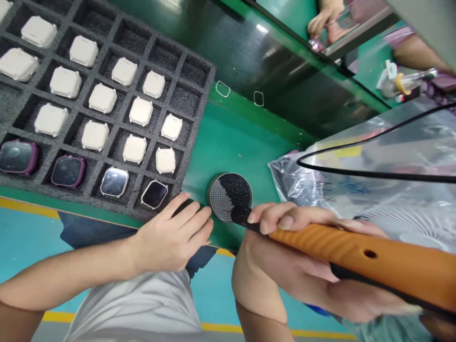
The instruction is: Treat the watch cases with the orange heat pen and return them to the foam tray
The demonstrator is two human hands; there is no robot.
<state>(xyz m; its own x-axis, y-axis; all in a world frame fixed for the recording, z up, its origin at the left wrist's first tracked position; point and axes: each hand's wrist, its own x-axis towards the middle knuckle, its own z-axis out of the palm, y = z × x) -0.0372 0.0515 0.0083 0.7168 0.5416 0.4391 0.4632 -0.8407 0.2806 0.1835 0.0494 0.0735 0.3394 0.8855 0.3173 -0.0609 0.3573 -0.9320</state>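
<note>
Right hand (285, 273) holds orange tool (374, 259), tip at round dish (209, 195)

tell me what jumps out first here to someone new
The orange tool, gripped in the right hand at lower right, has its black tip at a round tin in the centre. Next comes the foam tray at upper left, its cells holding white cases and, in the near row, four watches. The left hand lies flat by the tray's near corner.

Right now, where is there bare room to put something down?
The green tabletop is bare between the foam tray, the plastic bag and the round dish. Crowded by the dish: left hand, right hand, orange tool.
</note>
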